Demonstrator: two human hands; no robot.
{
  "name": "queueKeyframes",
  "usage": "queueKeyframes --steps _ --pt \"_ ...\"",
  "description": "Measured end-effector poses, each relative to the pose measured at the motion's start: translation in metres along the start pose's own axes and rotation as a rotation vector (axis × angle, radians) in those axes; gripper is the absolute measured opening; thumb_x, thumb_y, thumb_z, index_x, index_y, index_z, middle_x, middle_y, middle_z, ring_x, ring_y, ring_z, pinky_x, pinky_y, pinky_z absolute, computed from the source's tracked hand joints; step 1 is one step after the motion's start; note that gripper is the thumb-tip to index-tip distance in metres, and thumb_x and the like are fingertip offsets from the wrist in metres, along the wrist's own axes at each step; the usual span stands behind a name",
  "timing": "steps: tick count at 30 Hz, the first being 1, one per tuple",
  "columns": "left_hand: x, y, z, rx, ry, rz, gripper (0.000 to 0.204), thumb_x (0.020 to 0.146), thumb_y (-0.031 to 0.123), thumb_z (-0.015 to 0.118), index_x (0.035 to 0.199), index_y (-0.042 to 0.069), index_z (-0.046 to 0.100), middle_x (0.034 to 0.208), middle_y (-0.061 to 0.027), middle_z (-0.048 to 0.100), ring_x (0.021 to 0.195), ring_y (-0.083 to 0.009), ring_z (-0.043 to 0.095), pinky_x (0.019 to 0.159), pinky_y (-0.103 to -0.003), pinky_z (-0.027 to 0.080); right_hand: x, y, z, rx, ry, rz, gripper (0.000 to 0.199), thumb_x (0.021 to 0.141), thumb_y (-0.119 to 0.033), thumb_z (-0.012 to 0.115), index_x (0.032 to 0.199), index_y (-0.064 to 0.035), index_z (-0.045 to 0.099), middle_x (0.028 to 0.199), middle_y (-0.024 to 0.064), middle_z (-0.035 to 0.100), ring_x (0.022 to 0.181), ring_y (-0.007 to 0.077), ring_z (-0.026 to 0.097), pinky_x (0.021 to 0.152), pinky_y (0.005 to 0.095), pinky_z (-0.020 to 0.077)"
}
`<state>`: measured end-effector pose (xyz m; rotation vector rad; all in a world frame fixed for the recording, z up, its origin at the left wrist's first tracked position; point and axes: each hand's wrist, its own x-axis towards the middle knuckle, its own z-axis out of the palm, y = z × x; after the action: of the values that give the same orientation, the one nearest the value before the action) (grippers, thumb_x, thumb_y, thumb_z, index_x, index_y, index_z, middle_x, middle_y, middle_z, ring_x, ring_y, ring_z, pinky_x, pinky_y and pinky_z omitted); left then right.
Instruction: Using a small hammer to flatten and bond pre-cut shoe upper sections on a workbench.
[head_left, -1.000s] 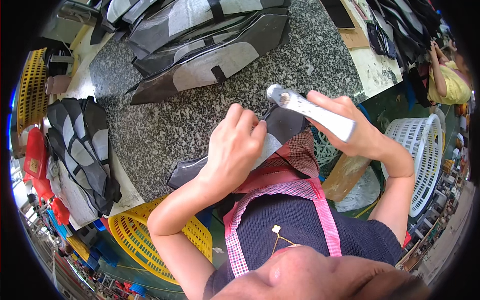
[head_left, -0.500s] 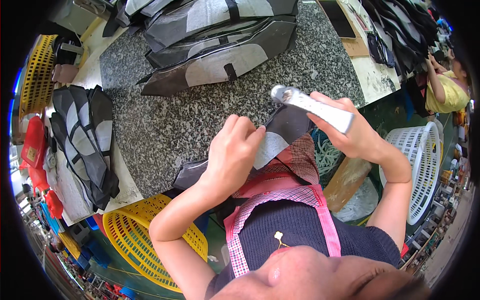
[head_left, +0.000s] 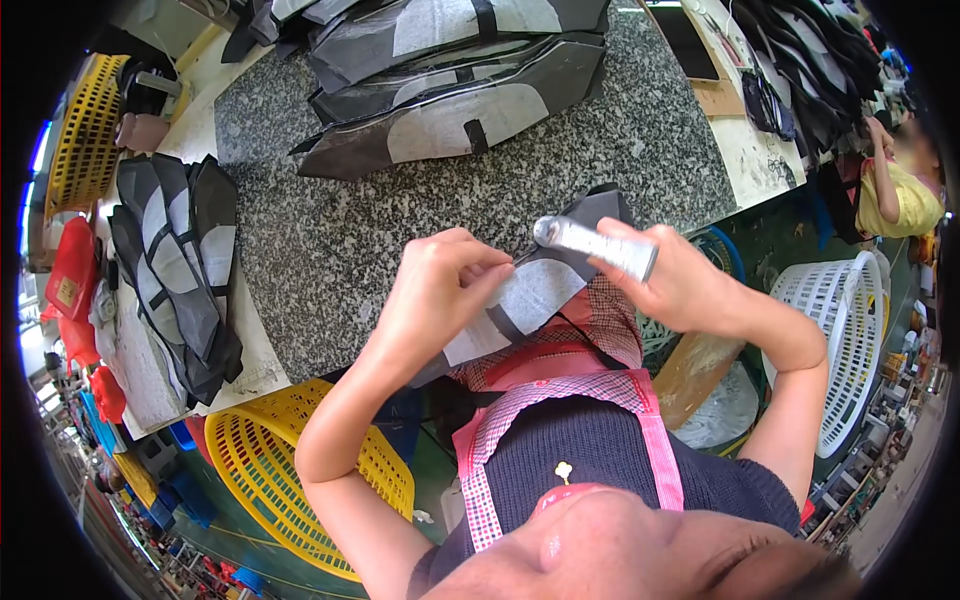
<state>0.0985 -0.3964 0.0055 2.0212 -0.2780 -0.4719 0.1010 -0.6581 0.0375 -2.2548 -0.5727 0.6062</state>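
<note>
A black-and-grey panel [head_left: 545, 292] lies along the near edge of the speckled stone slab [head_left: 350, 240], its grey patch more exposed than half a second ago. The left hand [head_left: 432, 285] pinches its upper edge between thumb and forefinger; the right hand [head_left: 688, 285] grips a silver hammer [head_left: 600, 247], now lower over that edge, contact unclear. Similar panels [head_left: 465, 125] lie stacked beyond.

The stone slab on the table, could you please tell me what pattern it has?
The stone slab is speckled black, grey and white, clearest in the head view.
</note>
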Motion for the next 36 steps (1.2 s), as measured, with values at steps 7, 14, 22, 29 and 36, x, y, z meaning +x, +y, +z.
queueKeyframes --steps 7,14,22,29,36 --pt "-0.017 -0.006 0.012 0.590 0.069 0.538 0.034 0.071 0.000 0.064 0.104 -0.007 0.063 0.090 -0.0132 0.051 0.087 -0.0291 0.055 0.071 -0.037 0.053 0.001 -0.015 -0.014 0.091 0.085 -0.124 0.015 0.092 -0.011 0.056 0.101 0.0006 0.054 0.071 0.0232 0.062 0.072 0.0435 0.065 0.057 0.0467 0.0493" --pt "0.000 0.004 0.012 0.593 0.018 0.500 0.025 0.076 -0.001 0.065 0.100 -0.002 0.066 0.089 -0.0116 0.056 0.084 -0.0285 0.058 0.069 -0.037 0.053 -0.002 -0.001 -0.027 0.046 0.184 0.011 0.020 0.096 -0.011 0.051 0.109 0.0023 0.058 0.083 0.0213 0.067 0.076 0.0401 0.071 0.064 0.0387 0.0563" --pt "0.078 0.010 0.031 0.307 0.108 0.520 0.014 0.084 0.006 0.070 0.095 -0.001 0.071 0.084 -0.0136 0.062 0.083 -0.0312 0.062 0.073 -0.039 0.051 -0.011 0.026 -0.025 -0.023 0.217 0.210 0.023 0.100 -0.017 0.049 0.110 0.0014 0.058 0.080 0.0269 0.062 0.075 0.0481 0.062 0.064 0.0519 0.0488" --pt "0.051 0.006 0.033 0.231 0.165 0.386 0.021 0.079 0.006 0.079 0.098 0.001 0.075 0.084 -0.0104 0.063 0.079 -0.0265 0.062 0.070 -0.036 0.051 -0.004 0.037 -0.053 0.000 0.240 0.084 0.033 0.104 -0.024 0.050 0.116 0.0037 0.063 0.080 0.0251 0.064 0.073 0.0424 0.064 0.062 0.0437 0.0488" --pt "0.045 0.006 0.039 0.569 0.139 0.600 0.027 0.081 0.007 0.070 0.106 -0.003 0.068 0.088 -0.0099 0.055 0.081 -0.0258 0.055 0.065 -0.036 0.049 -0.007 0.035 -0.035 -0.021 0.083 0.021 0.020 0.092 -0.007 0.053 0.110 0.0022 0.055 0.070 0.0250 0.063 0.069 0.0435 0.067 0.058 0.0455 0.0518"
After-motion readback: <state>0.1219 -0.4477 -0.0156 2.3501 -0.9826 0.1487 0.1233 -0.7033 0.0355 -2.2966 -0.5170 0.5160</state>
